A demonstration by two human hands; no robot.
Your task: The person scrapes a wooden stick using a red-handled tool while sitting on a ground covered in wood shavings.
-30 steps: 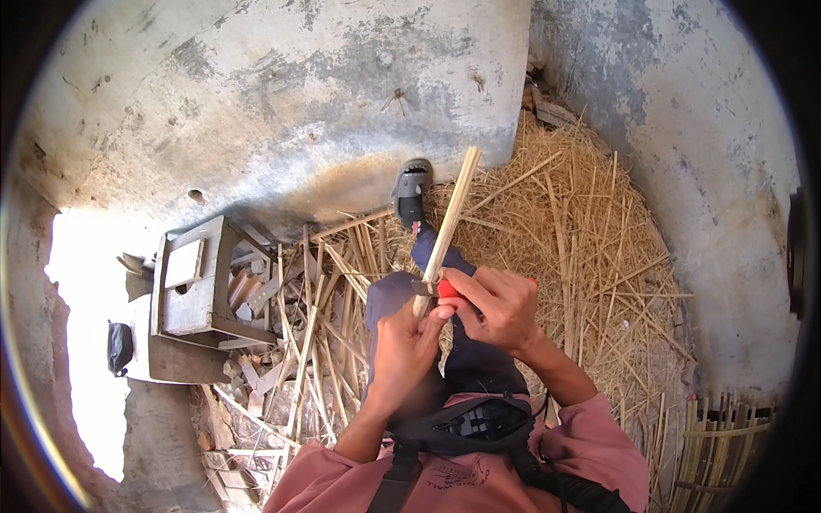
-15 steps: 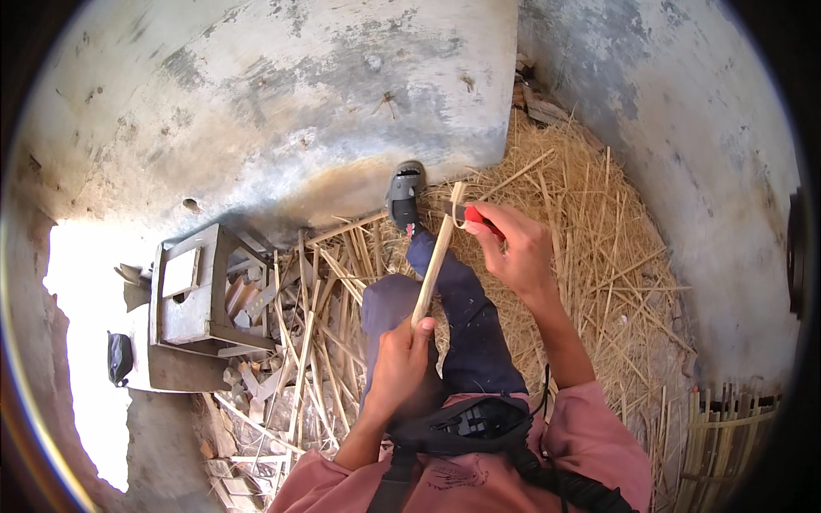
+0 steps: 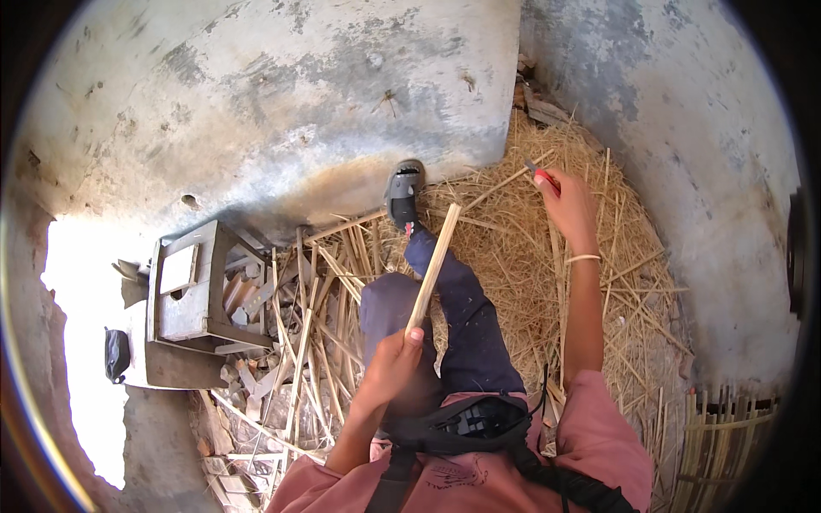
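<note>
My left hand is closed around the lower end of a pale bamboo strip, which slants up and away over my legs. The strip's far end is free, with nothing touching it. Off to the right, my right hand grips a small knife by its red handle. Its short dark blade points up and to the left, above the straw-like shavings. The knife and the strip are well apart.
A wooden box-like stool lies on its side at the left, beside loose sticks and rubble. Worn plaster walls rise ahead and to the right. A bundle of upright slats stands at lower right. My shoe rests near the wall.
My right hand has swung the knife away from the strip's upper end, to the right and farther out. My left hand has lowered slightly, still holding the strip.
</note>
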